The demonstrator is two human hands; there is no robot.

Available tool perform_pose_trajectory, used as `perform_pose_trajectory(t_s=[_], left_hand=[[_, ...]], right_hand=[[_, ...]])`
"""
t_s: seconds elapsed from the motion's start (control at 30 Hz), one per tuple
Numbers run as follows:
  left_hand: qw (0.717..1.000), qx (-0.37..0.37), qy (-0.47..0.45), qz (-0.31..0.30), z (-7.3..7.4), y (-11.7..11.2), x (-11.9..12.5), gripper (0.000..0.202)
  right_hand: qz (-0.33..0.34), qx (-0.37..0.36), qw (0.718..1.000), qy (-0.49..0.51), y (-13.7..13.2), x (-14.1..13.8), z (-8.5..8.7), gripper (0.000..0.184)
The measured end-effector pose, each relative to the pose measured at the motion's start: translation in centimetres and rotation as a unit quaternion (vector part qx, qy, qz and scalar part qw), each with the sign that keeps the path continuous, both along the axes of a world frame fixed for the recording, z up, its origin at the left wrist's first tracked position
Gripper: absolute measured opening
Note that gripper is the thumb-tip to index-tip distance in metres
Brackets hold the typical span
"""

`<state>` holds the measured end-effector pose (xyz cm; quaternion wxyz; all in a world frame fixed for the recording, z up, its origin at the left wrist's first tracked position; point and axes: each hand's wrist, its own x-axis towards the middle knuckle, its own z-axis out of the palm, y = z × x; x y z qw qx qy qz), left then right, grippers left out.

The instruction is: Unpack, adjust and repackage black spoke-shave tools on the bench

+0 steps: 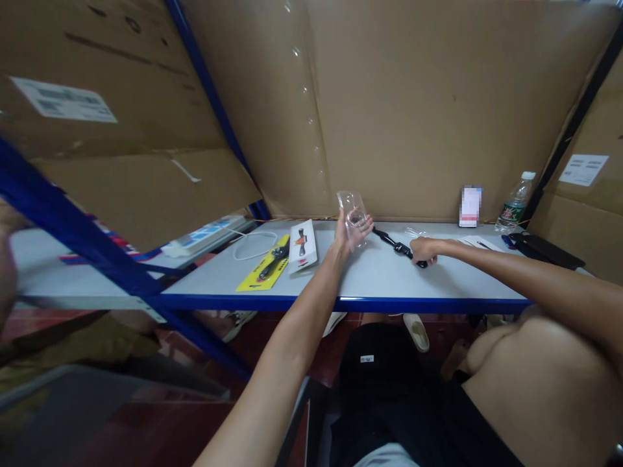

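Note:
My left hand [351, 235] is raised over the grey table [370, 279], with its fingers curled round a clear plastic bag [352, 209] that stands up from the palm. My right hand [424, 250] rests on the table to the right, closed on one end of a black watch strap [395, 245]. The strap lies stretched across the table surface, its other end reaching to the left hand and the bag.
A yellow blister card with a tool [265, 269] and a white product card [302, 245] lie at left, near a white cable [253, 246] and a power strip [204, 237]. A water bottle [514, 202], papers [479, 243] and a black item [545, 250] sit at right. Cardboard walls stand behind.

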<state>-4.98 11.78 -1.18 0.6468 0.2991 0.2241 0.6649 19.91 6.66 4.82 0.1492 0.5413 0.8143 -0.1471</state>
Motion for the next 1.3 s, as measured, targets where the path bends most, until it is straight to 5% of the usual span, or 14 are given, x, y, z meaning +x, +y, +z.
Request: perform_pose_trajectory(t_s=[0.3, 0.53, 0.7, 0.83, 0.93, 1.13, 1.3], left_hand=[[1.000, -0.013, -0.009, 0.010, -0.4, 0.5, 0.4, 0.062], [0.999, -0.046, -0.003, 0.029, -0.6, 0.2, 0.2, 0.050], [0.995, -0.086, 0.034, 0.028, -0.8, 0.3, 1.3, 0.051], [0.991, -0.112, 0.064, -0.042, -1.1, -0.5, 4.7, 0.043], [0.987, -0.118, 0.078, -0.083, -1.4, -1.4, 7.0, 0.037], [0.982, -0.106, 0.094, -0.125, -1.3, -2.8, 9.0, 0.036], [0.981, -0.102, 0.085, -0.141, -1.0, -3.2, 9.4, 0.033]], right_hand=[[-0.066, -0.091, 0.979, 0.170, -2.7, 4.8, 0.0, 0.029], [-0.139, -0.168, 0.909, 0.354, -2.4, 6.6, 0.7, 0.026], [-0.167, -0.038, 0.895, 0.412, -2.3, 6.2, 1.4, 0.026], [-0.127, 0.189, 0.934, 0.274, -2.6, 4.8, 1.9, 0.023], [-0.069, 0.285, 0.942, 0.162, -3.0, 3.8, 2.0, 0.027], [0.018, 0.309, 0.948, 0.067, -4.4, 2.1, 1.1, 0.032], [0.104, 0.277, 0.949, 0.108, -5.1, 0.3, 0.5, 0.027]])
